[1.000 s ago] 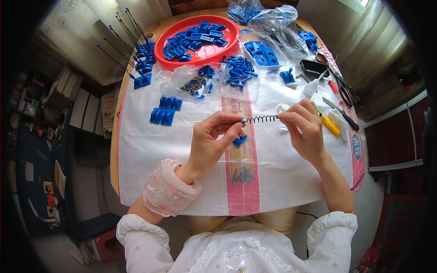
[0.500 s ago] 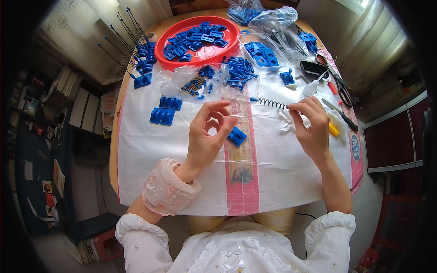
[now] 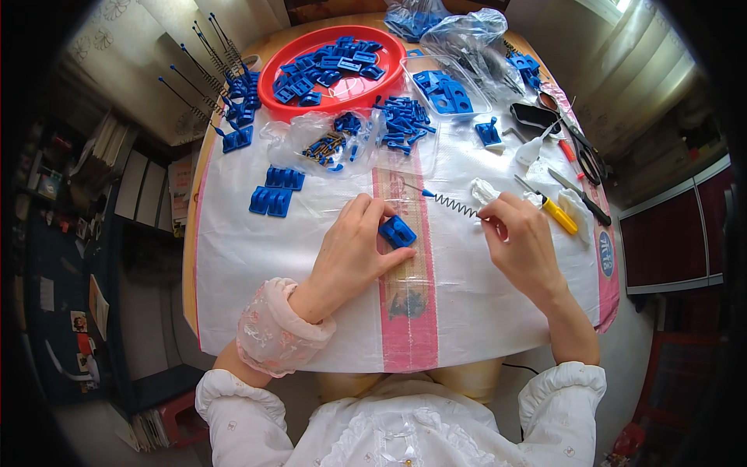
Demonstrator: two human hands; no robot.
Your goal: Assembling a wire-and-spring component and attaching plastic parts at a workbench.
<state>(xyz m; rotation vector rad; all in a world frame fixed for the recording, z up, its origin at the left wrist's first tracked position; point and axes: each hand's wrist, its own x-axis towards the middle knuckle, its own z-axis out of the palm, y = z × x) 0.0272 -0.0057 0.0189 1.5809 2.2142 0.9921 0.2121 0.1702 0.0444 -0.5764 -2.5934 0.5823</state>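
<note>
A small blue plastic base (image 3: 398,231) lies on the pink stripe of the table cover. My left hand (image 3: 350,241) is lowered beside it, thumb spread along its near edge and curled fingers at its far left side; whether they touch it I cannot tell. Between thumb and fingertips, my right hand (image 3: 517,237) pinches the end of a dark coil spring (image 3: 455,205). The spring points to the upper left and has a blue tip with a thin rod beyond it. Two blue ridged pieces (image 3: 271,201) lie beyond my left hand.
Farther back stand a red basin (image 3: 271,101) of blue parts and a clear tray (image 3: 478,107). A bag of small parts (image 3: 299,140) lies nearer. At right are a yellow-handled screwdriver (image 3: 562,216), a knife (image 3: 591,204) and scissors (image 3: 591,159). Spring assemblies (image 3: 237,97) stand at far left.
My left hand has come down and forward beside the blue base, its fingers spreading around it. My right hand has moved slightly left and nearer to me, with the spring tilting.
</note>
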